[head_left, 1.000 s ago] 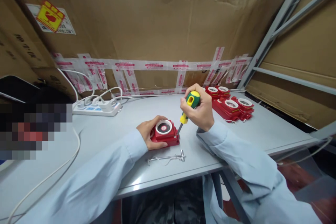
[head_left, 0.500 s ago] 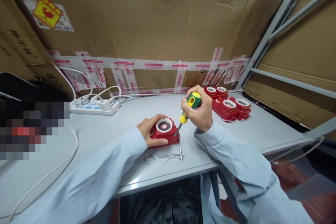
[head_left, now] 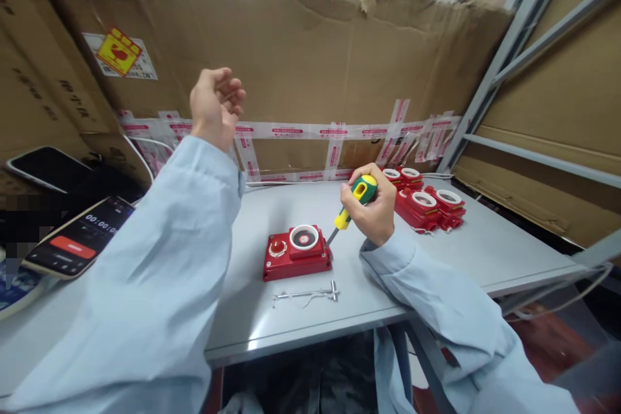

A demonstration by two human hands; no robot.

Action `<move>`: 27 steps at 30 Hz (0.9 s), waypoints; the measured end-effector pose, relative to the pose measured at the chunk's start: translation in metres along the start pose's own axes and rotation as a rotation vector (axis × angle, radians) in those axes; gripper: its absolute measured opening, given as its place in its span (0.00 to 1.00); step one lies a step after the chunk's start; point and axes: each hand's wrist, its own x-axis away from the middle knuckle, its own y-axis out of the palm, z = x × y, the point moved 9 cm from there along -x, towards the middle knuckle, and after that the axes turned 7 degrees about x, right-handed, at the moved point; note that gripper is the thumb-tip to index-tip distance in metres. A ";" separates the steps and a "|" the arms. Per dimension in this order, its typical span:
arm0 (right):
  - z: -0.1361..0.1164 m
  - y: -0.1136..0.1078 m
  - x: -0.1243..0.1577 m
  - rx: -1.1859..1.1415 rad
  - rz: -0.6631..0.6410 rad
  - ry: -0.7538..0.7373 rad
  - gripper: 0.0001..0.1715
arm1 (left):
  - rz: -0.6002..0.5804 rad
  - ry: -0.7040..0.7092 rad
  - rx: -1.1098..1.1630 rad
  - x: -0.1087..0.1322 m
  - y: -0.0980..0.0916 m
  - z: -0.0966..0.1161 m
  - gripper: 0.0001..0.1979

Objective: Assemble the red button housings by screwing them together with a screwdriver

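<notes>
My right hand [head_left: 376, 204] grips a green and yellow screwdriver [head_left: 362, 191] around its handle, the shaft slanting down to the left. Its tip meets the right corner of a red box [head_left: 295, 268], which has a white ring around a dark round window and a small red dome at its left. Raised well above the table, my left hand [head_left: 217, 107] has loosely curled fingers that are apart, with nothing visible in them. In front of the red box lies a small metal hammer [head_left: 310, 294] with a thin white cord.
Several similar red boxes [head_left: 420, 210] stand at the back right of the grey table [head_left: 495, 252]. On the left are a phone [head_left: 80, 239] showing a timer and another dark phone [head_left: 48, 168]. A cardboard wall [head_left: 310, 58] rises behind; metal shelf bars [head_left: 485, 77] stand right.
My left hand has let go of the red box and risen up and to the left. My right hand and the screwdriver stay at the box's right corner. The view has tilted slightly.
</notes>
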 end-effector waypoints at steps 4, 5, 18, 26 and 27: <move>-0.002 0.002 0.002 -0.005 -0.031 0.009 0.08 | -0.359 0.188 -0.343 0.101 0.010 0.001 0.07; -0.002 0.002 0.002 -0.006 -0.039 0.010 0.08 | -0.488 0.212 -0.515 0.130 0.013 -0.009 0.07; -0.010 0.013 0.009 0.025 -0.094 -0.011 0.08 | -0.874 0.066 -0.774 0.217 -0.004 -0.122 0.31; -0.011 0.015 0.008 0.073 -0.089 0.012 0.08 | -0.879 0.059 -0.808 0.219 -0.007 -0.125 0.31; -0.011 0.014 0.009 0.077 -0.086 0.012 0.08 | -0.879 0.061 -0.807 0.219 -0.008 -0.125 0.31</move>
